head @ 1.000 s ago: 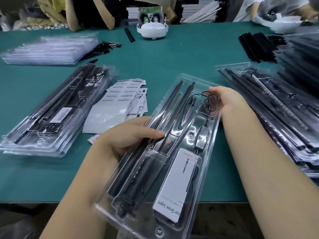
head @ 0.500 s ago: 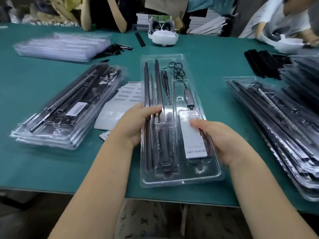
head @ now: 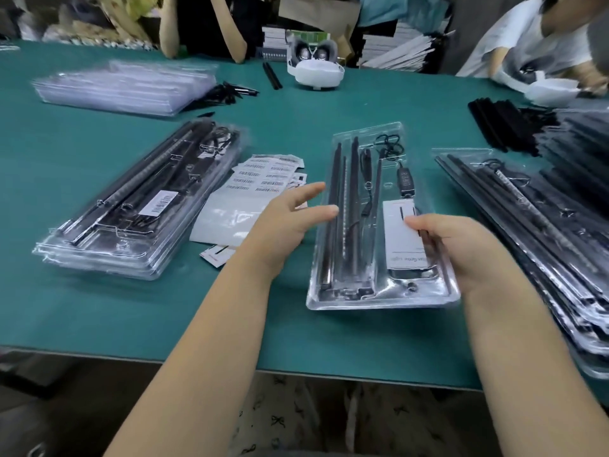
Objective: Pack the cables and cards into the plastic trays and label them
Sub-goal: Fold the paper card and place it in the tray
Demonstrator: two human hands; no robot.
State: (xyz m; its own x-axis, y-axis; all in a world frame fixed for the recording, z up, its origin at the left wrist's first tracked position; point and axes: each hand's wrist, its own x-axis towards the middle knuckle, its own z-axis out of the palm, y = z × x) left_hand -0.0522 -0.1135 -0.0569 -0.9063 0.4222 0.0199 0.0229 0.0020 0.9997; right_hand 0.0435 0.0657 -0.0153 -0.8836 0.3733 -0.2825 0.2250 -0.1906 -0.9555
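A clear plastic tray (head: 379, 303) lies lengthwise on the green table in front of me. It holds long black rods (head: 336, 219), a black cable with a controller (head: 406, 179) and a white card (head: 400, 239). My right hand (head: 468, 255) grips the tray's right side, thumb on the card and fingers curled under the edge. My left hand (head: 286, 225) hovers at the tray's left edge with fingers spread and straight, and its thumb tip reaches the rim. Barcode label sheets (head: 263, 176) lie just left of that hand.
A stack of filled trays (head: 141, 206) sits at the left, one of them labelled. A larger stack (head: 543, 245) fills the right. Empty trays (head: 125, 89) lie at the back left, loose black rods (head: 497, 123) at the back right, and a white headset (head: 316, 72) at the far edge. Other people work across the table.
The tray came down from a tilted hold to lie flat on the table. My left hand let go of it and spread its fingers. My right hand moved to the card side.
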